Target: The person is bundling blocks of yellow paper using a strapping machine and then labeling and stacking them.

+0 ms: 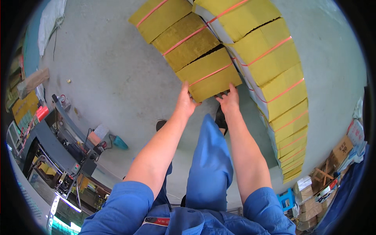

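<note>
A bundle of yellow card sheets (pixel 209 74) with a pink tie across it lies in front of me, at the near end of a short row. My left hand (pixel 186 102) grips its near left corner, thumb on the side and fingers toward the underside. At the near right corner my right hand (pixel 230 101) holds the same bundle, a finger or thumb on its top and the others at the near edge. Just beyond, touching or nearly touching it, is another tied yellow bundle (pixel 186 39). Whether the held bundle is off the floor I cannot tell.
A long curved row of tied yellow bundles (pixel 284 88) runs close along my right. To the left stands a dark grey machine (pixel 58 145) with cables. A blue plastic stool (pixel 286 199) and cardboard boxes (pixel 340 150) are at the right. My shoe (pixel 221 117) is near the held bundle.
</note>
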The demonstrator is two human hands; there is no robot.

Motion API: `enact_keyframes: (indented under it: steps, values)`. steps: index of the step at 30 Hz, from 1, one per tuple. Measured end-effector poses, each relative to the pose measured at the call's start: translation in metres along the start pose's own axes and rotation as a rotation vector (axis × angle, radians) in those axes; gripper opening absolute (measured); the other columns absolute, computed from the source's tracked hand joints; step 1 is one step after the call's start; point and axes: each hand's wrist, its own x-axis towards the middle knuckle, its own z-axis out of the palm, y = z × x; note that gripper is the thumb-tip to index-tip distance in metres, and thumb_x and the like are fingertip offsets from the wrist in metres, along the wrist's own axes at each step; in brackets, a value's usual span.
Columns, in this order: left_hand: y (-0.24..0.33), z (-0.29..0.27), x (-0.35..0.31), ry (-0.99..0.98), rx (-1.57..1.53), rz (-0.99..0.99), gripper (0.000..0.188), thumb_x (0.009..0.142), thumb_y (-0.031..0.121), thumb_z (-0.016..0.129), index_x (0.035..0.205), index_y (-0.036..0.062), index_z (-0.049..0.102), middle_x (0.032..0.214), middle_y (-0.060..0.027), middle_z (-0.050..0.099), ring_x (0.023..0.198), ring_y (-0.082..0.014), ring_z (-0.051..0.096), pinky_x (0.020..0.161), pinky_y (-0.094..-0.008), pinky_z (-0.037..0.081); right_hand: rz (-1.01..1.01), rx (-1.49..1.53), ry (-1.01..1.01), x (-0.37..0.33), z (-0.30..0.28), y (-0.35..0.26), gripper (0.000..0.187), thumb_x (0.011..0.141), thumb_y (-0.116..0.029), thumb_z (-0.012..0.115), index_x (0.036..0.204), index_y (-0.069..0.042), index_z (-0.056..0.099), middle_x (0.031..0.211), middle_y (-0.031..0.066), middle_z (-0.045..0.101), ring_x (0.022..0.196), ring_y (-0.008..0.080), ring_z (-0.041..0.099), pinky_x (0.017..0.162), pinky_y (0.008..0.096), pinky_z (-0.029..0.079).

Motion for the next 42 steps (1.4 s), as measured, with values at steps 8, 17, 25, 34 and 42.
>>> enact_keyframes:
  steps: [8, 17, 25, 34, 42]
  values:
    - [0.018, 0.010, -0.010, 0.102, 0.245, -0.017, 0.086, 0.092, 0.057, 0.049, 0.154, 0.0190, 0.004, 0.160, -0.0158, 0.005, 0.145, -0.0391, 0.009, 0.109, -0.0689, 0.011, -0.098, -0.245, -0.099, 0.007, 0.013, -0.017, 0.066, 0.095, -0.030, 0.054, 0.149, -0.017, 0.020, 0.150, 0.0095, 0.029, 0.132, 0.0348, 0.035, 0.101, 0.0591, 0.034]
    - [0.068, -0.339, -0.223, 0.475, 1.111, 0.239, 0.065, 0.093, 0.034, 0.056, 0.149, 0.0107, 0.031, 0.119, -0.0120, 0.057, 0.107, -0.0225, 0.053, 0.086, -0.0351, 0.045, -0.479, -0.859, 0.199, -0.196, -0.237, 0.099, 0.052, 0.092, -0.016, 0.056, 0.140, -0.003, 0.041, 0.093, 0.0056, 0.056, 0.073, 0.0105, 0.053, 0.061, 0.0257, 0.046]
    - [0.087, -0.487, -0.530, 0.630, 1.190, 0.101, 0.038, 0.092, 0.038, 0.051, 0.100, 0.0023, 0.062, 0.080, -0.0117, 0.064, 0.071, -0.0206, 0.063, 0.059, -0.0368, 0.050, -0.203, -2.355, -0.356, -0.464, -0.405, 0.211, 0.031, 0.067, -0.030, 0.076, 0.090, -0.009, 0.071, 0.089, 0.0125, 0.069, 0.083, 0.0293, 0.067, 0.075, 0.0440, 0.054]
    - [-0.153, -0.498, -0.682, 0.594, 0.304, 0.142, 0.043, 0.092, 0.041, 0.054, 0.115, 0.0044, 0.055, 0.104, -0.0134, 0.064, 0.090, -0.0245, 0.063, 0.070, -0.0393, 0.054, -0.248, -1.233, -0.372, -0.443, -0.160, 0.094, 0.021, 0.092, -0.023, 0.060, 0.094, -0.002, 0.064, 0.085, 0.0136, 0.068, 0.068, 0.0262, 0.064, 0.052, 0.0376, 0.052]
    - [-0.402, -0.473, -0.701, 0.430, 0.425, 0.278, 0.045, 0.093, 0.046, 0.051, 0.116, 0.0079, 0.061, 0.113, -0.0163, 0.065, 0.096, -0.0257, 0.065, 0.075, -0.0413, 0.054, -0.360, -1.519, -0.845, -0.496, 0.028, 0.107, 0.015, 0.088, -0.020, 0.055, 0.080, -0.008, 0.060, 0.066, 0.0074, 0.058, 0.056, 0.0200, 0.057, 0.048, 0.0343, 0.046]
